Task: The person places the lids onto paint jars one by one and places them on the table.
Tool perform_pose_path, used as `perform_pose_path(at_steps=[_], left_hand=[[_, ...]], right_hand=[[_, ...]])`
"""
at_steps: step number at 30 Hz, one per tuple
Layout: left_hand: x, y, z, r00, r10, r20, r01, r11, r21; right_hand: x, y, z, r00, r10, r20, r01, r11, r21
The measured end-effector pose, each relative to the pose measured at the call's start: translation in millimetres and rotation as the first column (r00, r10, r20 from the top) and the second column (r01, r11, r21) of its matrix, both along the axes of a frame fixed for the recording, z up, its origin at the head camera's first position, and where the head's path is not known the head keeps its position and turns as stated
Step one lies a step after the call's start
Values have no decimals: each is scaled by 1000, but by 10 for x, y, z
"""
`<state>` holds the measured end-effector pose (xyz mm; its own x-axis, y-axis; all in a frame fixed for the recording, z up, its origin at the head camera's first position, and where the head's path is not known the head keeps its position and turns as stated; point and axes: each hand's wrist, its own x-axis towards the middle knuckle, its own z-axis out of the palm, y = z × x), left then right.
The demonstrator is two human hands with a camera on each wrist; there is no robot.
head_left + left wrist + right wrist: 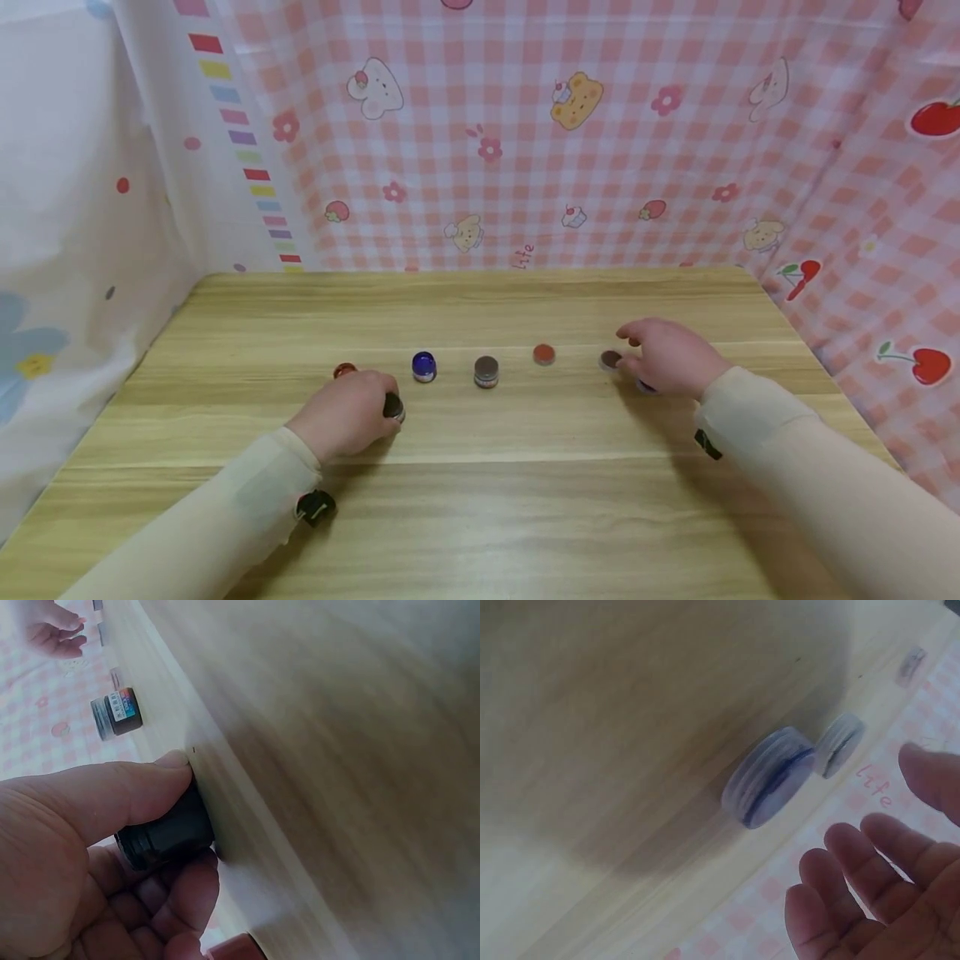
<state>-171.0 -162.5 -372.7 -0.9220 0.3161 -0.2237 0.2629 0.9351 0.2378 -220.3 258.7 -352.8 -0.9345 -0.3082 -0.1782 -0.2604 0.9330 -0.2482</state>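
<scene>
My left hand (348, 412) pinches a small dark jar (169, 836) between thumb and fingers at the left of the table. Just beyond that hand is an orange-red jar (345, 368), partly hidden by it. My right hand (667, 358) hovers at the right with fingers apart, holding nothing. Beneath and beside it lie a blue lid (772, 780) and a dark lid (841, 746). The blue lid is mostly covered by the hand in the head view.
Between the hands stand a blue jar (423, 367) and a dark jar (486, 372) with a lid on. An orange-red lid (543, 355) lies right of them. Patterned cloth (525, 167) hangs behind the wooden table (480, 500) and along both sides.
</scene>
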Motion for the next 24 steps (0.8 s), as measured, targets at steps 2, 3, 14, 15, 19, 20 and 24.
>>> perform_pose_path(at_steps=[2, 3, 14, 15, 19, 20, 24], left_hand=[[3, 6, 6, 1000, 0, 1, 0, 1000, 0], [4, 8, 9, 1000, 2, 4, -2, 1000, 0], [46, 22, 18, 1000, 24, 18, -24, 1000, 1], [49, 23, 17, 1000, 26, 16, -26, 1000, 1], [41, 25, 9, 999, 29, 13, -29, 1000, -3], [36, 23, 7, 999, 29, 13, -29, 1000, -3], [19, 21, 7, 1000, 26, 9, -26, 1000, -1]], right_hand=[[-48, -1, -23, 1000, -6, 28, 6, 1000, 15], [-70, -4, -33, 999, -13, 42, 12, 1000, 21], [-150, -110, -95, 998, 43, 38, -47, 995, 91], [-158, -108, -107, 998, 51, 33, -54, 994, 96], [-215, -91, -164, 997, 74, 25, -77, 992, 103], [-228, -90, -176, 997, 75, 24, -78, 991, 106], [-256, -107, -197, 997, 78, 18, -80, 992, 101]])
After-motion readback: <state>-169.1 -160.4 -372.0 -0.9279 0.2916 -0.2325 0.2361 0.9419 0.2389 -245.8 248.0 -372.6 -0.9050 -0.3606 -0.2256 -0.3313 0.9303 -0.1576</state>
